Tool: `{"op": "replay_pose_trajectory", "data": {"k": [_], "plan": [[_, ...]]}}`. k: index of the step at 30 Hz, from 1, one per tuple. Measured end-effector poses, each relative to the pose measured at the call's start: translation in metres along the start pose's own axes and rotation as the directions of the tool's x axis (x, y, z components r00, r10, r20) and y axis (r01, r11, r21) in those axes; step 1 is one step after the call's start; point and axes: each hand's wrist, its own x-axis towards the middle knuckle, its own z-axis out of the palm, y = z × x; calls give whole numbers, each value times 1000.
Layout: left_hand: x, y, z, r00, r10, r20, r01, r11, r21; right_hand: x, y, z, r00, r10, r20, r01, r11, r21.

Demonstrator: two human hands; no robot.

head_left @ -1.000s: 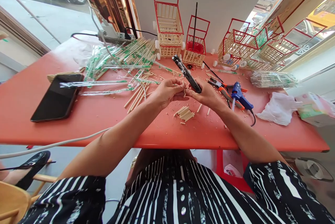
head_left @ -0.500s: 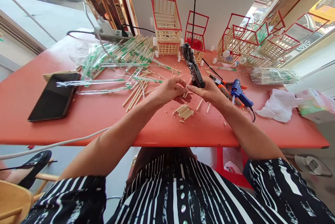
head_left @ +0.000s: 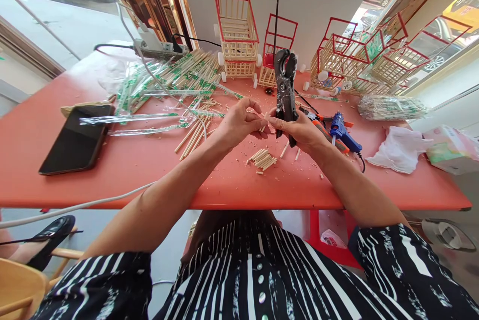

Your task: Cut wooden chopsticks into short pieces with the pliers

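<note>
Cutters point(head_left: 285, 91) stand nearly upright in the right hand point(head_left: 299, 133), whose fingers wrap the dark handles low down so the curved blades point up and away, clear of the work. Just beside it, the left hand point(head_left: 237, 124) pinches a short stick piece point(head_left: 265, 119) between thumb and fingertips, and the right thumb and forefinger meet that same piece, so both hands close on it between them; this way the tool stays ready while the fingers handle the stick. The piece looks pale, thin and short, its ends too small to judge. Below the hands a small heap of cut sticks point(head_left: 264, 158) lies on the red table point(head_left: 112, 170), with sawdust scattered about. To the right of the right hand lies a blue glue gun point(head_left: 342, 133); longer sticks point(head_left: 192, 138) lie left of the left hand.
</note>
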Motion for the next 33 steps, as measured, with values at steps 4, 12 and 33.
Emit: {"op": "replay_pose_trajectory", "data": {"k": [4,12,33], "plan": [[-1,1,-1,1000,-12,14,12,999,-32,-2,-5,1,998,55,43,-57,997,53],[-2,1,-1,995,-72,76,72,997,3,-3,-3,2,999,45,16,-46,998,33],[-6,6,10,996,-80,42,84,989,-119,-1,-5,-5,1000,-16,-10,16,1000,6]]}}
